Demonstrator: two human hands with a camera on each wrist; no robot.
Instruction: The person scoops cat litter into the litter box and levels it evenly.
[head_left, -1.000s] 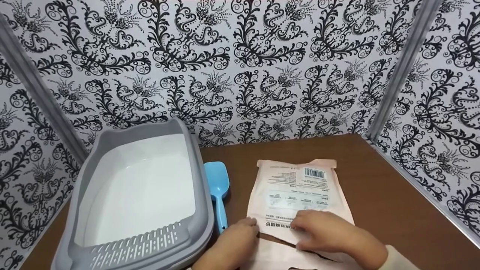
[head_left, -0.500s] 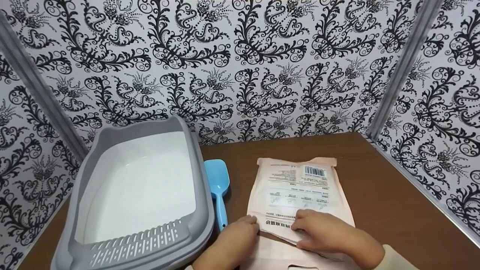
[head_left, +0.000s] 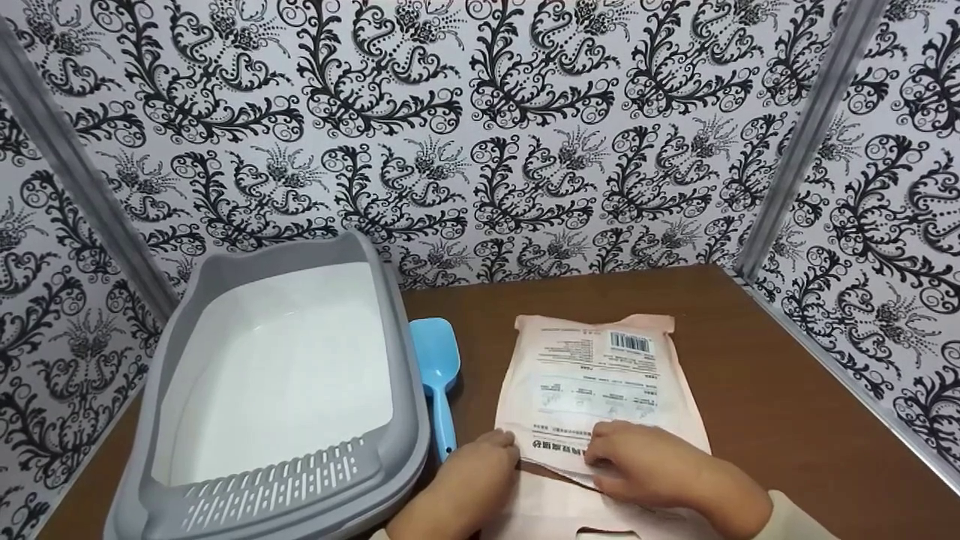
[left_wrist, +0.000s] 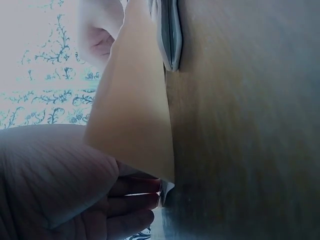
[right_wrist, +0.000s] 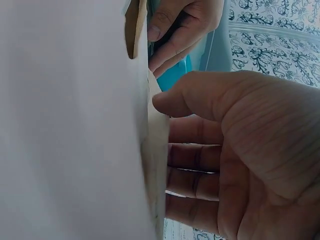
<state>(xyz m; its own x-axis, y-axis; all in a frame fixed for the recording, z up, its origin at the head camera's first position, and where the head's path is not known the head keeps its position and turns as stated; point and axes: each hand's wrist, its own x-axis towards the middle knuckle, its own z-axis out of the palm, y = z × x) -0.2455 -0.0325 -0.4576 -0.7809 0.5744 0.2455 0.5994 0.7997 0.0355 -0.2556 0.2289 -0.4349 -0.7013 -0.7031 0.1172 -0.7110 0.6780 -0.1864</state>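
A pale pink cat litter bag with a barcode lies flat on the table, its printing upside down in the head view. A gap runs across its near end, between the printed panel and a plain pink part with a handle slot. My left hand grips the bag's left edge beside this gap. At the right side my right hand pinches the panel's near edge, its thumb on one side and its fingers on the other. The left wrist view shows the bag with left fingers behind its corner.
A grey litter box with a white inside and slotted front ledge stands at the left. Between box and bag lies a blue litter scoop. Patterned wall panels enclose the brown table at the back and sides.
Both hands stay nearly in place. The gap at the bag's near end looks slightly narrower on the right, and more of the handle slot shows. The head view has shifted a little.
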